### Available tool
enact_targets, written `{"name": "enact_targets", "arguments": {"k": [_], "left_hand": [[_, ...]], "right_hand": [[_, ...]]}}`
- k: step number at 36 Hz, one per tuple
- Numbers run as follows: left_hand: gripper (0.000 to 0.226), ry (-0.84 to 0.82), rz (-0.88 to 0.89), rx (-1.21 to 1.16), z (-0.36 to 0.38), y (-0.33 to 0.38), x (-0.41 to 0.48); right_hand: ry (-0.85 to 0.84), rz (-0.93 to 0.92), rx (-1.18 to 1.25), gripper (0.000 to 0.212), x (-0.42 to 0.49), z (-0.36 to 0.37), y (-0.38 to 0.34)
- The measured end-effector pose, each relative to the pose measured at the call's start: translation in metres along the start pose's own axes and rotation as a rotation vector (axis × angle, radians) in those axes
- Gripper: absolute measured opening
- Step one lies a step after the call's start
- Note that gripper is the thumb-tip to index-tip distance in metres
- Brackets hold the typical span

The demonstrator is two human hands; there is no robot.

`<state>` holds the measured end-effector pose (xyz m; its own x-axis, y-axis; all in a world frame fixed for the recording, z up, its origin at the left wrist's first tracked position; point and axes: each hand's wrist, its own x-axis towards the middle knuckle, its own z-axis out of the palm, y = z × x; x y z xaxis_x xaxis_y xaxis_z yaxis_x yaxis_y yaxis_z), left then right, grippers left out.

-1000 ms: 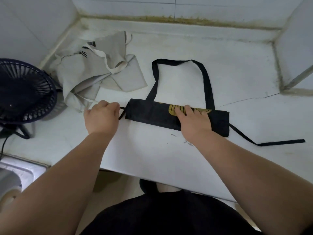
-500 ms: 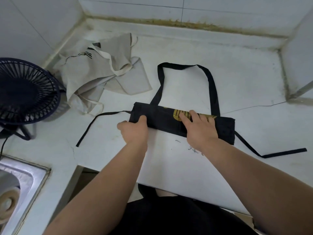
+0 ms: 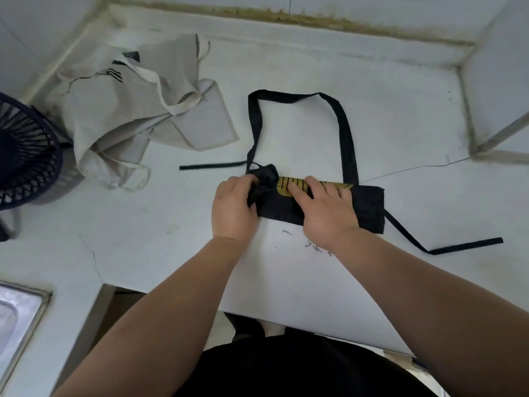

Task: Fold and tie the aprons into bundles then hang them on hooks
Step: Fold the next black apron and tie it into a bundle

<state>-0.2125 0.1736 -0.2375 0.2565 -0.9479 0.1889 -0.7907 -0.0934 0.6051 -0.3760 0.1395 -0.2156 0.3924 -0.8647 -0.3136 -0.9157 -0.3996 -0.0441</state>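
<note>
crosswise, folded black apron (image 3: 369,207) runs left-right; left hand (image 3: 233,207) clutches its bunched end, right hand (image 3: 326,209) presses flat.

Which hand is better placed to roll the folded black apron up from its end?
Left, probably. The left hand grips the bunched end of the black apron, while the right hand lies flat on its middle, pinning it down.
</note>
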Motion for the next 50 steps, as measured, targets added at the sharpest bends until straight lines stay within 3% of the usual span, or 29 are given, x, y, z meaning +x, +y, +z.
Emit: {"name": "enact_targets", "arguments": {"k": [5,9,16,20,22,25,32,37,41,45,47,50], "left_hand": [[0.047,0.054,0.351,0.083,0.008,-0.015,-0.004],[0.043,0.006,0.483,0.152,0.01,-0.017,-0.004],[0.054,-0.444,0.329,0.409,0.002,0.004,-0.001],[0.062,-0.544,0.289,0.494,-0.009,0.005,-0.001],[0.061,-0.609,0.266,0.508,-0.012,0.008,0.002],[0.059,-0.675,0.215,0.511,-0.012,0.018,0.006],[0.045,-0.61,0.075,0.463,-0.003,0.029,0.016],[0.047,-0.591,0.101,0.492,0.004,0.032,0.015],[0.046,-0.592,0.109,0.482,0.003,0.029,0.016],[0.046,-0.595,0.111,0.467,0.004,0.029,0.016],[0.046,-0.592,0.104,0.446,0.004,0.027,0.016],[0.046,-0.581,0.107,0.421,0.005,0.026,0.017]], "right_hand": [[0.005,0.01,0.02,0.071,-0.001,0.001,0.0],[0.0,0.011,0.047,0.069,-0.001,0.002,0.001],[0.007,-0.015,0.142,0.073,-0.002,0.003,0.007],[0.096,0.005,0.315,0.055,-0.009,-0.001,0.017],[0.23,0.123,0.294,0.044,-0.012,-0.004,0.023],[0.327,0.448,0.235,0.048,-0.022,-0.009,0.032],[0.352,0.849,0.757,0.061,-0.029,-0.004,0.037],[0.479,1.129,1.407,0.075,-0.02,-0.016,0.045],[0.506,1.273,1.786,0.066,-0.013,-0.019,0.047],[0.464,1.187,2.035,0.044,-0.012,-0.019,0.043],[0.462,1.108,2.018,0.032,-0.009,-0.016,0.038],[0.572,0.928,1.486,0.03,-0.006,-0.012,0.032]]}}
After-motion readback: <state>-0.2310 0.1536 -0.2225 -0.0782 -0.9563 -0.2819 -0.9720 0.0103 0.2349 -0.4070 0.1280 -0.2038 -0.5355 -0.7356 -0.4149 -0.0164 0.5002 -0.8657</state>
